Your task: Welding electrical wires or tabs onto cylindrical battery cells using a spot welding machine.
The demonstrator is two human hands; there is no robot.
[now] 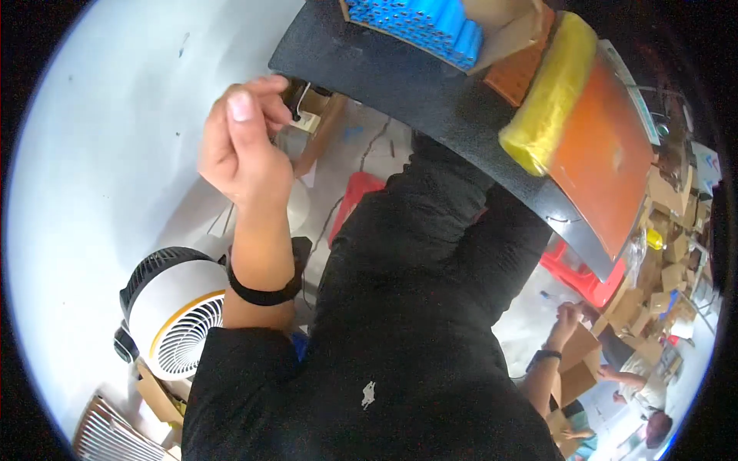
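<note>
My left hand point(247, 146) is raised beside the left end of a black tabletop point(338, 58). Its fingers are loosely bent and apart, and I see nothing in them. Beyond its fingertips, under the table edge, shows a white socket-like block point(306, 121) with a cable. My right hand point(567, 321) is low at my right side, away from the tabletop. Its fingers are bunched and small in view, and whether they hold anything is unclear. On the tabletop stands a cardboard box point(503, 34) packed with blue cylinders point(430, 27), next to a yellow plastic-wrapped roll point(550, 96).
An orange sheet point(607, 154) covers the table's right part. A white and black fan point(181, 311) stands at lower left. Red plastic stools point(588, 280) show under the table. Cardboard boxes point(665, 284) pile up at right, near other people point(642, 384).
</note>
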